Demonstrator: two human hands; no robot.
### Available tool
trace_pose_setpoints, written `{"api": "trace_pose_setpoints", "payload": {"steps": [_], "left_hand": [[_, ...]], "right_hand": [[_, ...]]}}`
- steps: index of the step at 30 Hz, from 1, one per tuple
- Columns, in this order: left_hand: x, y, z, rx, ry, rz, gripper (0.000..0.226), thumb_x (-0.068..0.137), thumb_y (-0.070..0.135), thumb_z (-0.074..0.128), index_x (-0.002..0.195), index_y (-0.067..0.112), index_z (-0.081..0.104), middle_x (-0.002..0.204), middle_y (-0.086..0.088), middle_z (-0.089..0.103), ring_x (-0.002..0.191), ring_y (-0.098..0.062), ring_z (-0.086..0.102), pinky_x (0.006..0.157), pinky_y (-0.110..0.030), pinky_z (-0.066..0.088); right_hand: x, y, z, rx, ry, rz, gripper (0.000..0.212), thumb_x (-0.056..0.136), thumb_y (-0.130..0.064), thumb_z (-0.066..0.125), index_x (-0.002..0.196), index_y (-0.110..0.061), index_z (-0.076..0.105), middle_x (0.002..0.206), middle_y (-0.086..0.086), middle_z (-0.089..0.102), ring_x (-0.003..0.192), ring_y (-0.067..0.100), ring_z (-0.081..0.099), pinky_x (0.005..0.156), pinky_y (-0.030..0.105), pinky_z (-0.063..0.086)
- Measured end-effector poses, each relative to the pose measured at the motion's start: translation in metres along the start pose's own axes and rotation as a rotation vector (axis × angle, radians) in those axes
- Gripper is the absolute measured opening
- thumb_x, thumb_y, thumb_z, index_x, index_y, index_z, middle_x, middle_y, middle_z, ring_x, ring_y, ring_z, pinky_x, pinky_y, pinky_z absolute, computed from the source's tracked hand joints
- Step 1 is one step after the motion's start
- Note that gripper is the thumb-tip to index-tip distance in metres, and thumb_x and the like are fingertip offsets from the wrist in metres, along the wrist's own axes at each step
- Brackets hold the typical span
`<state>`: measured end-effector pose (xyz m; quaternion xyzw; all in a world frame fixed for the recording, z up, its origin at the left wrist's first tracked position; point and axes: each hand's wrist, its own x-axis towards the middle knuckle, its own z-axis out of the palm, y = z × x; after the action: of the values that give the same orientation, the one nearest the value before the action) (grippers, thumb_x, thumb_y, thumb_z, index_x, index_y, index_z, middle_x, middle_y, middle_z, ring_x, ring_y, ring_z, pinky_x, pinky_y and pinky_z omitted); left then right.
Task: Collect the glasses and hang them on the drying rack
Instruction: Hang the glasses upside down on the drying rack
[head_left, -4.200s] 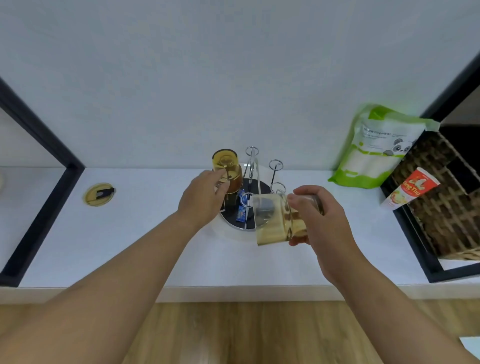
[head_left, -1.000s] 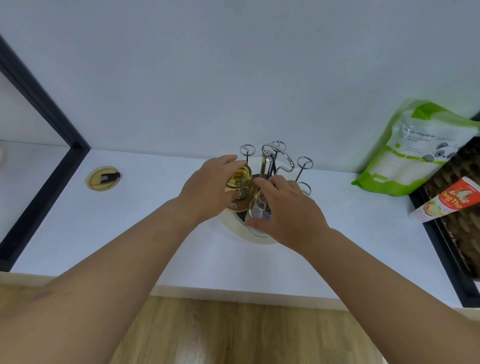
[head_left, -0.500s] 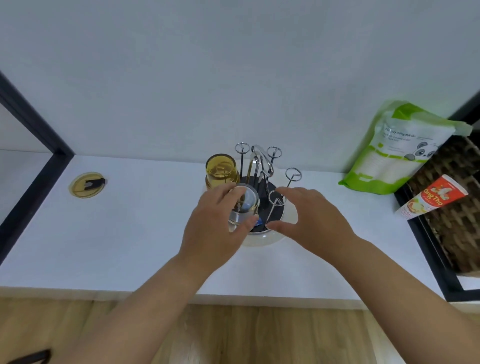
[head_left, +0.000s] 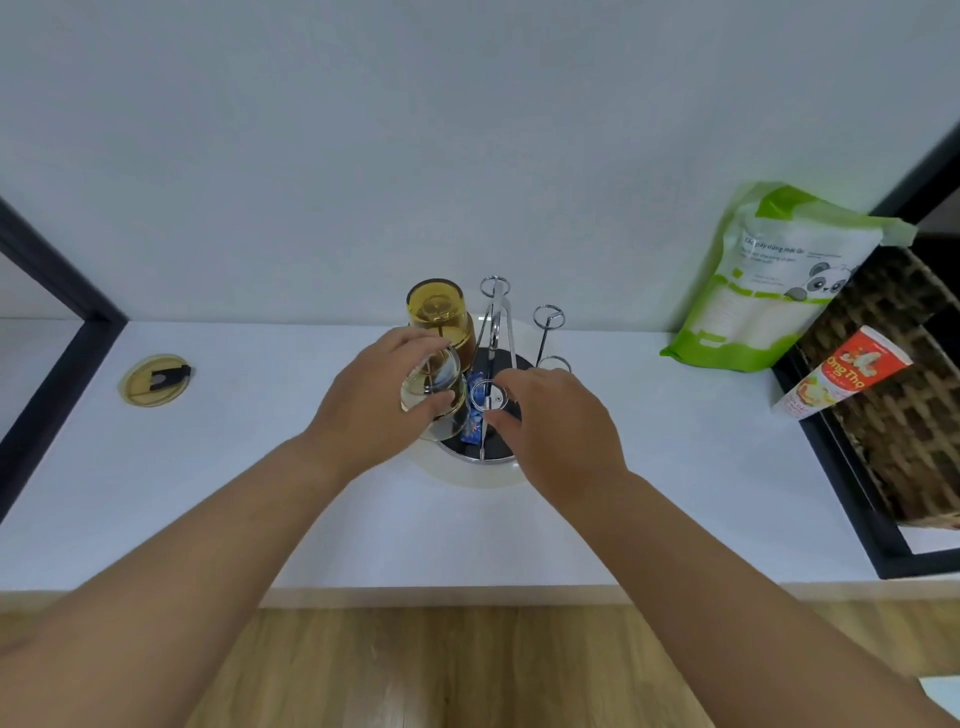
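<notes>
A metal drying rack with ring-topped prongs stands on a round white base at the middle of the white counter. An amber glass hangs upside down on a back-left prong. A clear glass sits upside down on a front-left prong, and my left hand is wrapped around it. My right hand rests at the rack's front right, fingers curled beside a front prong ring, holding nothing I can see.
A green and white pouch leans on the wall at right. A red tube lies against a woven basket in a black frame. A round yellow lid lies at left. The counter's front edge is near.
The clear glass went from my right hand onto a front-left prong, and my left hand now grips it. My right hand has let go and stays by the rack.
</notes>
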<state>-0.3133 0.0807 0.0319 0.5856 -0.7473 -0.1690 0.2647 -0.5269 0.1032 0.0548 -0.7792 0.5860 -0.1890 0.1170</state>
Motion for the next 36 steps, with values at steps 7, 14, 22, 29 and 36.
{"api": "trace_pose_setpoints", "payload": {"steps": [7, 14, 22, 29, 36], "left_hand": [[0.003, -0.004, -0.002, -0.01, -0.007, 0.027, 0.054, 0.089, 0.036, 0.077, 0.14, 0.028, 0.059, 0.142, 0.012, 0.054, 0.124, -0.011, 0.054, 0.097, -0.031, 0.049], [0.003, -0.007, 0.0, -0.003, -0.009, 0.021, 0.056, 0.09, 0.037, 0.075, 0.142, 0.028, 0.057, 0.146, 0.012, 0.052, 0.128, -0.011, 0.051, 0.098, -0.028, 0.046], [-0.001, 0.002, -0.006, -0.027, -0.025, -0.008, 0.06, 0.087, 0.047, 0.075, 0.142, 0.029, 0.057, 0.149, 0.01, 0.05, 0.137, -0.014, 0.043, 0.107, -0.033, 0.039], [-0.001, 0.054, -0.047, -0.092, 0.057, -0.003, 0.049, 0.093, 0.042, 0.07, 0.138, 0.028, 0.06, 0.145, 0.013, 0.052, 0.135, -0.012, 0.043, 0.107, -0.031, 0.036], [0.008, 0.17, -0.134, -0.12, 0.077, 0.095, 0.035, 0.095, 0.052, 0.062, 0.127, 0.038, 0.066, 0.128, 0.026, 0.059, 0.124, 0.001, 0.048, 0.102, -0.026, 0.036]], "right_hand": [[0.003, 0.001, 0.0, 0.031, 0.008, -0.009, 0.028, 0.098, -0.035, 0.071, 0.121, -0.018, 0.072, 0.1, 0.001, 0.074, 0.093, 0.021, 0.061, 0.07, 0.031, 0.047], [0.004, 0.0, -0.001, 0.055, -0.001, 0.008, 0.03, 0.097, -0.034, 0.072, 0.122, -0.018, 0.073, 0.103, 0.002, 0.075, 0.094, 0.02, 0.063, 0.075, 0.03, 0.048], [0.006, -0.004, -0.011, 0.108, -0.015, 0.026, 0.049, 0.091, -0.043, 0.077, 0.133, -0.019, 0.068, 0.118, 0.003, 0.075, 0.107, 0.023, 0.066, 0.085, 0.032, 0.047], [0.0, -0.009, -0.064, 0.259, 0.081, 0.096, 0.041, 0.092, -0.045, 0.075, 0.125, -0.021, 0.072, 0.102, -0.003, 0.074, 0.093, 0.015, 0.066, 0.083, 0.032, 0.052], [-0.011, -0.018, -0.218, 0.35, 0.203, 0.143, 0.028, 0.093, -0.044, 0.072, 0.118, -0.03, 0.073, 0.099, -0.014, 0.072, 0.094, 0.004, 0.066, 0.082, 0.019, 0.048]]}}
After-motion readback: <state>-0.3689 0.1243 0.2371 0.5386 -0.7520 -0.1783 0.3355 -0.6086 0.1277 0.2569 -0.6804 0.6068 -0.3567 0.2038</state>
